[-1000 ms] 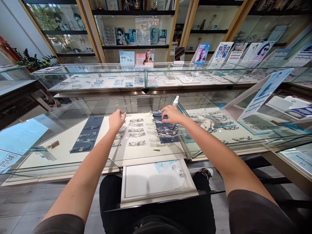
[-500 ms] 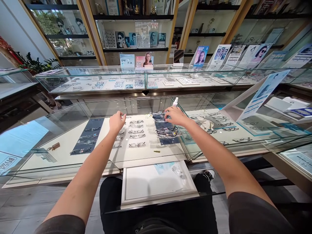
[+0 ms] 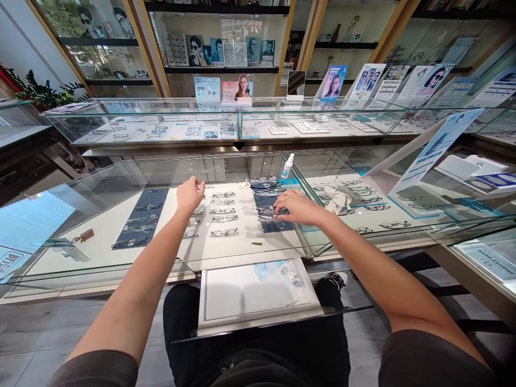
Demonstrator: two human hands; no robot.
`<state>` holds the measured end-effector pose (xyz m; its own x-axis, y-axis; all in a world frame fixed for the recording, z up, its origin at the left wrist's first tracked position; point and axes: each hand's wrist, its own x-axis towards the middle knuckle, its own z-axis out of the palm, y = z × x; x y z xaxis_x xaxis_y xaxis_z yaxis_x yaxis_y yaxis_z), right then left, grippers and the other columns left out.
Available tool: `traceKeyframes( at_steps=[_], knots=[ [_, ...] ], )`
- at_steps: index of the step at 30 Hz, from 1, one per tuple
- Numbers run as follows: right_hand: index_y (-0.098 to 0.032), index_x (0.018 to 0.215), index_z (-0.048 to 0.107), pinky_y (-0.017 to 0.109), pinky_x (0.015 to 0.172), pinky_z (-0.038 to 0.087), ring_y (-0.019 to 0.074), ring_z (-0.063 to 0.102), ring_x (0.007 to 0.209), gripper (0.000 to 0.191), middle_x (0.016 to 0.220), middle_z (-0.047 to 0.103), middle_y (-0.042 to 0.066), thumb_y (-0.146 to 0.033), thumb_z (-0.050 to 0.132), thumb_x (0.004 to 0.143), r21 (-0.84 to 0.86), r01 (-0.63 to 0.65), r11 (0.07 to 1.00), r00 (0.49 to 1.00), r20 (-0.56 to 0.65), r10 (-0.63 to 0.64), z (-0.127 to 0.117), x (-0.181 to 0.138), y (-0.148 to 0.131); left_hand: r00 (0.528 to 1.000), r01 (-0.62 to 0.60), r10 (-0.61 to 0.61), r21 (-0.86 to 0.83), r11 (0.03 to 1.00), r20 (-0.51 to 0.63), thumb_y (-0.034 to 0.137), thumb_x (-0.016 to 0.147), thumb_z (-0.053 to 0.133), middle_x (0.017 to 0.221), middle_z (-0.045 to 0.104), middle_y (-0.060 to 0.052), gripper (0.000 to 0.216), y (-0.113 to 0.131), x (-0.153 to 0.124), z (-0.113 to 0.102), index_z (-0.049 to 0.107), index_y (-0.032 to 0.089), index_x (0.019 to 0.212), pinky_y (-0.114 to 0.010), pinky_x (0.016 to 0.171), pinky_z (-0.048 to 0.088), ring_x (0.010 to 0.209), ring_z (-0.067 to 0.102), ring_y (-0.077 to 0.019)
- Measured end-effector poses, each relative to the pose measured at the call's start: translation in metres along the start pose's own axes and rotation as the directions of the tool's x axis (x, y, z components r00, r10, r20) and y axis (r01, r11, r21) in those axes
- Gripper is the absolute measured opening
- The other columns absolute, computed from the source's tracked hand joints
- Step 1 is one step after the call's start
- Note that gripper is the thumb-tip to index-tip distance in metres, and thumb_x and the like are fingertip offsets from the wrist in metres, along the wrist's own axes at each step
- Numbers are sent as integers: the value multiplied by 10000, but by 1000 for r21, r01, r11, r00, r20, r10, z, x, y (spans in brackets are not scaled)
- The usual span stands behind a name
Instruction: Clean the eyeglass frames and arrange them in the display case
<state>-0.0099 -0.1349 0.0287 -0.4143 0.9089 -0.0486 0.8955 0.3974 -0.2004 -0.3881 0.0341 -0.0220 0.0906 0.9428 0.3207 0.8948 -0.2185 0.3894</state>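
My right hand (image 3: 297, 207) reaches over a dark blue display strip (image 3: 278, 226), its fingers bent and apart. The fingertips are at a pair of eyeglasses (image 3: 266, 212) on the lower part of the strip; whether they touch the frame is hard to tell. Farther up the same strip lie more dark-rimmed eyeglasses (image 3: 266, 183). Over the left side of the counter hovers my left hand (image 3: 191, 194), fingers loosely curled and nothing visible in them. Beside it are columns of eyeglasses (image 3: 224, 219) on a white surface.
A spray bottle (image 3: 287, 166) stands behind my right hand, with a crumpled cloth (image 3: 337, 200) to its right. Another dark strip (image 3: 139, 220) with eyeglasses and a brown key fob (image 3: 86, 235) lie left. An open drawer (image 3: 226, 317) juts over my lap. Glass edges cross the counter.
My right hand has moved from the upper eyeglasses on the dark strip down toward the lower ones, uncovering the spray bottle. My left hand stays nearly in place. The view has tilted down slightly.
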Motion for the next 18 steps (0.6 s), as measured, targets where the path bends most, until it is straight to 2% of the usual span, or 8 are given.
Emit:
traceKeyframes(
  at_steps=[9, 11, 14, 18],
  knots=[
    [-238, 969, 830, 538, 1175, 378, 355, 622, 1369, 131, 1336, 807, 96, -321, 742, 919, -46, -55, 997, 998, -23, 54, 5, 19, 31, 1000, -6, 7, -17, 1000, 14, 435, 1079, 496, 939, 752, -104, 233, 1, -1, -3, 593, 241, 994, -399, 824, 445, 918, 708, -313],
    [-240, 975, 824, 527, 1165, 384, 356, 616, 1374, 125, 1359, 797, 93, -314, 742, 917, -51, -69, 996, 997, -24, 68, 4, 21, 31, 1000, -14, 14, -19, 1000, -3, 377, 1065, 505, 973, 754, -110, 182, 0, 0, -2, 597, 240, 988, -406, 831, 447, 944, 704, -317],
    [-231, 986, 813, 533, 1152, 394, 368, 621, 1341, 133, 1337, 786, 109, -326, 752, 915, -56, -72, 996, 996, -65, 68, -7, 15, 16, 999, -22, 22, 1, 1000, -49, 217, 991, 532, 1079, 757, -131, 91, -3, 1, 0, 617, 236, 1020, -412, 847, 450, 1045, 696, -331],
    [-215, 1060, 795, 519, 1068, 440, 344, 655, 1178, 233, 1184, 769, 129, -403, 668, 1008, 39, 39, 999, 991, -128, -33, -30, -10, -38, 998, -32, 33, 11, 999, -55, 134, 942, 538, 1064, 751, -128, 191, -6, 2, 3, 625, 232, 1081, -412, 820, 429, 1023, 688, -336]
  ],
)
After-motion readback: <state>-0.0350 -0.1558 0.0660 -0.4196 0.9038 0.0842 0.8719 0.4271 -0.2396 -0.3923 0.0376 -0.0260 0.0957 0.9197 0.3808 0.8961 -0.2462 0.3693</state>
